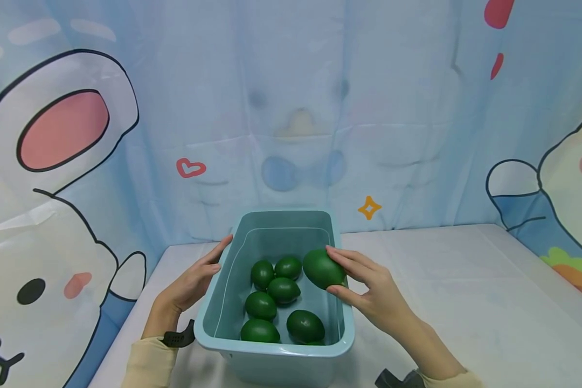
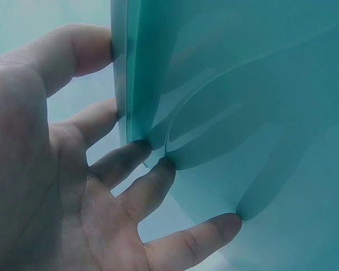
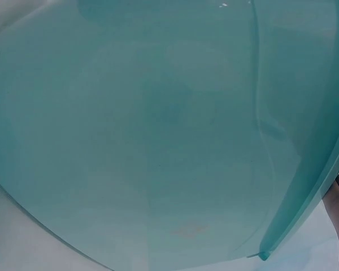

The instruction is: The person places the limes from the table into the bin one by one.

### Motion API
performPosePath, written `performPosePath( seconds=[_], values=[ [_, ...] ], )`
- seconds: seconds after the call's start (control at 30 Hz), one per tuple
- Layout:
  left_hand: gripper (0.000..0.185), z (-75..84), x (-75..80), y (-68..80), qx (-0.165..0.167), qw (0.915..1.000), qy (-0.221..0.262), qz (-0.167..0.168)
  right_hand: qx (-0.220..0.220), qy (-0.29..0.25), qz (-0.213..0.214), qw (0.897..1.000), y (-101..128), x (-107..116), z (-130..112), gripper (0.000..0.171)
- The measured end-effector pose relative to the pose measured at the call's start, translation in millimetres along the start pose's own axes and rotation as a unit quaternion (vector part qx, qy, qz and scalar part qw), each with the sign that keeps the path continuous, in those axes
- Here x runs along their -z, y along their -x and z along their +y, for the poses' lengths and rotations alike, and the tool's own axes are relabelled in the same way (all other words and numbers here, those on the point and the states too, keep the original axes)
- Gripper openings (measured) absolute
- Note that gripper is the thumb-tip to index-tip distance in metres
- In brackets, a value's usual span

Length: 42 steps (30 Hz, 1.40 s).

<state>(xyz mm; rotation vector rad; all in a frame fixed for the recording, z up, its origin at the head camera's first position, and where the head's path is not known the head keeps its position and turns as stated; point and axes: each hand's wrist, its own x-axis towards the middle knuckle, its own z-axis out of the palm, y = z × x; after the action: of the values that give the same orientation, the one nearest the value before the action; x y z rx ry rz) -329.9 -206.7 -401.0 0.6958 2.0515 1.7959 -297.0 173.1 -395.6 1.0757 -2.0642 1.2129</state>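
I press my flat, open left hand [image 1: 194, 280] on the side of the pale blue plastic tub [image 1: 271, 350] while my right hand [image 1: 368, 291] holds the smooth green egg-shaped fruit [image 1: 323, 268] just above the tub's right rim, so I should lower it gently.

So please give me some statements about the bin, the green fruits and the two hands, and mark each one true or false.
1. The right hand holds a green fruit over the bin. True.
2. The left hand holds a fruit too. False: its straight fingers press on the outside of the bin's wall.
3. Six fruits lie on the bin's floor. True.
4. The bin is red. False: it is pale teal.
5. The bin stands on a table with a white cover. True.
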Motion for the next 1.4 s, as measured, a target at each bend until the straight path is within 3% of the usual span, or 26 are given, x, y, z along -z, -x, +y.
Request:
performPosePath(
  seconds=[0.33,1.4],
  values=[
    [0.06,-2.3,1.0,-0.8,0.0,1.0,0.001,0.0,0.026,0.02,0.003,0.999,-0.5,-0.1,-0.4,0.068],
    [0.06,-1.5,-0.8,0.0,0.004,1.0,0.002,0.004,-0.016,0.029,-0.043,0.999,0.1,2.4,-4.6,0.055]
  ],
)
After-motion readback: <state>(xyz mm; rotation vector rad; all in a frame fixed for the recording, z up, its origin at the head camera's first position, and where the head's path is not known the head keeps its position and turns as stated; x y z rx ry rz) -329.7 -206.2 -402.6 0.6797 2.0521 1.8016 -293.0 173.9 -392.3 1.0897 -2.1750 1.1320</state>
